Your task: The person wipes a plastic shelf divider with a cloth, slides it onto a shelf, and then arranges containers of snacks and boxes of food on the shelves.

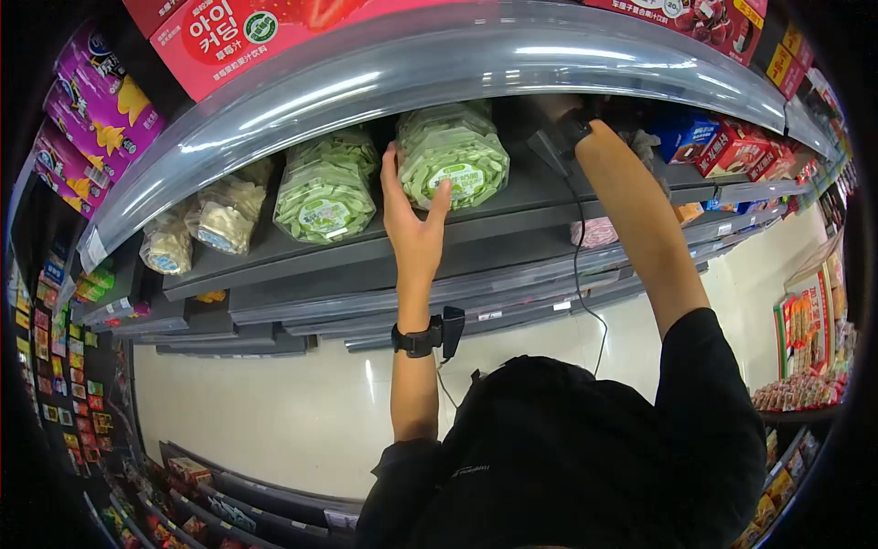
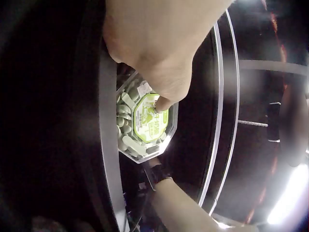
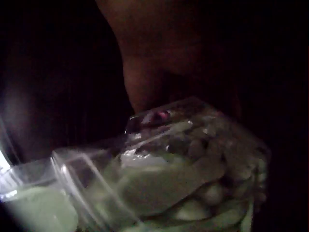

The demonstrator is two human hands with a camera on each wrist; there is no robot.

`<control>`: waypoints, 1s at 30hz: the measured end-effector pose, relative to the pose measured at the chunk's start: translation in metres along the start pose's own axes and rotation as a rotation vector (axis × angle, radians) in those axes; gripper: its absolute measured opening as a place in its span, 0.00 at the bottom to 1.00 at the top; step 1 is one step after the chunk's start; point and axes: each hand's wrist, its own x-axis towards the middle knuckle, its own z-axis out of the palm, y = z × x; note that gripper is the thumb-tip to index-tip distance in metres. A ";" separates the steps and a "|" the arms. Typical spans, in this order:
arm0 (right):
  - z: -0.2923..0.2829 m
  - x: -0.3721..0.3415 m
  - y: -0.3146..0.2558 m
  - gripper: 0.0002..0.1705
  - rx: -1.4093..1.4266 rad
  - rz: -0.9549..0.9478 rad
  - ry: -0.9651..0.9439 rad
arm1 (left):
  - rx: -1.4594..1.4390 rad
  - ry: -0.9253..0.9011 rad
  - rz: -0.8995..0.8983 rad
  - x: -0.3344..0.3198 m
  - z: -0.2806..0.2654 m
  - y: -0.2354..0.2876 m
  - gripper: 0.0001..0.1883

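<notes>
A clear octagonal plastic tub of pale green wrapped pieces, with a green-and-white label, lies on the dark shelf, its lid facing out. My left hand grips it, fingers along its left side and thumb on the label. In the left wrist view that thumb presses the label of the tub. My right hand reaches under the clear shelf front into the shadow to the tub's right. The right wrist view shows this hand in the dark behind a clear tub; its fingers are hidden, so I cannot tell their hold.
A similar green tub stands to the left, then tubs with white contents. Above runs a curved clear shelf front. Red and blue boxes sit to the right. A thin cable hangs from my right wrist.
</notes>
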 end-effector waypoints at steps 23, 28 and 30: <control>0.002 -0.003 -0.069 0.29 0.108 0.270 -0.465 | -1.016 0.032 -0.655 0.065 -0.001 -0.037 0.24; 0.010 0.004 -0.053 0.31 0.167 0.367 -0.625 | -1.074 0.071 -0.667 0.068 0.004 -0.021 0.23; 0.008 0.003 -0.057 0.32 0.202 0.399 -0.703 | -1.092 0.041 -0.672 0.077 0.004 -0.029 0.23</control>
